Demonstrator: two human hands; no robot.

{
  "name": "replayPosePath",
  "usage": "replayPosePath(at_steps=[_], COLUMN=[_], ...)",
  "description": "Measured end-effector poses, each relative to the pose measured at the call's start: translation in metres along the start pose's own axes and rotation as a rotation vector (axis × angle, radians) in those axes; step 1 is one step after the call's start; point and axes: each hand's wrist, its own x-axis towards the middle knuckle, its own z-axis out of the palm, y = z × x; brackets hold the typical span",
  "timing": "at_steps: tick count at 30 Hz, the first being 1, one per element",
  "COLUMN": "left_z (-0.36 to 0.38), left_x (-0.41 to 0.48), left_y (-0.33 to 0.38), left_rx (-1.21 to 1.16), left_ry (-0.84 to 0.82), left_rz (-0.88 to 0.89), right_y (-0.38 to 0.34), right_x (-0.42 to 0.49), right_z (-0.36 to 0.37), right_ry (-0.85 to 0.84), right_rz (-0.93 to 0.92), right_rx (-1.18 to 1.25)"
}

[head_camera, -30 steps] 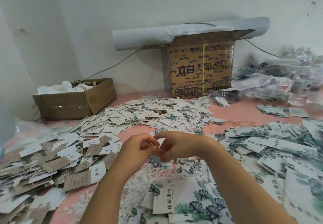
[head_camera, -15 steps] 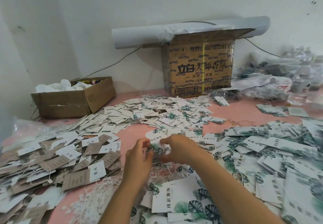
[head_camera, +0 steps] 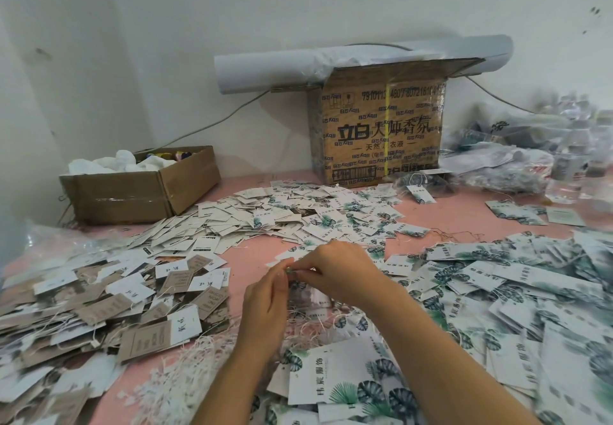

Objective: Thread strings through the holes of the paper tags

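Observation:
My left hand [head_camera: 265, 305] and my right hand [head_camera: 338, 268] meet fingertip to fingertip over the middle of the pink table. Between them they pinch a small white tag with green leaf print [head_camera: 298, 283]; most of it is hidden by the fingers. I cannot make out the string at the tag. A heap of loose white strings [head_camera: 185, 368] lies just below my left wrist. Leaf-print tags [head_camera: 517, 285] are piled to the right, and more white tags [head_camera: 298, 212] are spread behind my hands.
Brown and white tags [head_camera: 99, 305] cover the left side. An open cardboard box with white stuffing [head_camera: 139, 189] stands back left. A tall printed carton [head_camera: 378, 133] with a paper roll [head_camera: 272, 66] on top stands against the wall. Plastic bags and bottles [head_camera: 530, 166] fill the back right.
Both hands have dropped from mid-air toward the table and shifted slightly away from me. They now hold a leaf-print tag between the fingertips.

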Motion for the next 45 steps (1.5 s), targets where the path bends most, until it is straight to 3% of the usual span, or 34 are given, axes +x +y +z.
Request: replayPosePath(at_steps=[4, 7, 9, 12, 16, 23, 27, 45], left_z=[-0.002, -0.003, -0.005, -0.01, -0.013, -0.012, -0.012, -0.011], left_x=[-0.001, -0.001, 0.0, 0.003, 0.005, 0.005, 0.005, 0.005], left_y=[0.007, 0.007, 0.006, 0.003, -0.007, -0.01, -0.009, -0.009], left_rx=[-0.166, -0.246, -0.288, -0.352, -0.381, -0.388, -0.376, -0.348], left_ry=[0.019, 0.065, 0.139, 0.247, 0.29, 0.29, 0.284, 0.297], left_rz=[-0.08, -0.136, -0.151, -0.191, -0.26, -0.259, -0.254, -0.241], right_y=[-0.005, 0.0, 0.013, 0.035, 0.049, 0.041, 0.036, 0.028], right_x=[-0.001, -0.001, 0.0, -0.003, -0.009, -0.013, -0.016, -0.016], right_z=[-0.007, -0.006, -0.001, 0.004, 0.011, 0.025, 0.03, 0.02], right_ry=[-0.02, -0.069, 0.015, 0.157, 0.03, -0.261, -0.343, -0.334], right_rz=[-0.026, 0.042, 0.191, 0.492, 0.707, 0.684, 0.671, 0.71], right_rx=[0.033, 0.261, 0.432, 0.459, 0.407, 0.089, 0.015, 0.03])
